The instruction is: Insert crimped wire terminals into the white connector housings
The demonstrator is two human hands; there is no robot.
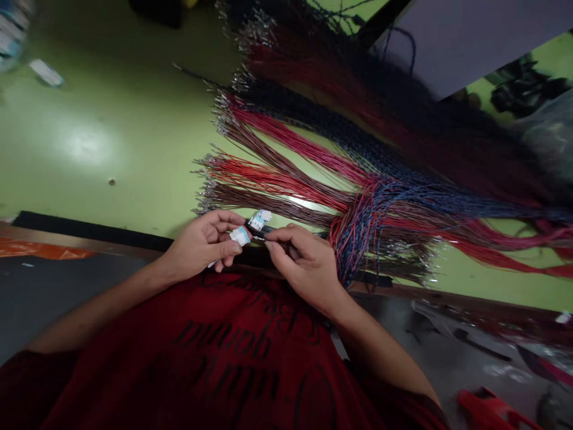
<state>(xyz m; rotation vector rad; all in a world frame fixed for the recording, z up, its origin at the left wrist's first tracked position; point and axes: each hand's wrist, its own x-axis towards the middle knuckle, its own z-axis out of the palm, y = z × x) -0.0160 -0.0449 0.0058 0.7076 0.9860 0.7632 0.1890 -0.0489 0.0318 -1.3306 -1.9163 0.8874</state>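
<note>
At the table's (111, 137) near edge, the left hand (201, 245) pinches a small white connector (242, 236) — light, rigid — while the right hand (304, 263) grips a thin, floppy wire (262, 239) near its terminal tip.

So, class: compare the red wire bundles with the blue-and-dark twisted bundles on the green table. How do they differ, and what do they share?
The red wire bundles are plain single-colour strands, while the blue twisted bundles mix blue with dark strands. The red ones fan out nearer the person's hands; the blue ones lie farther up the green table. Both spread leftward with bare metal tips and cross in one gathered knot at the right.
</note>
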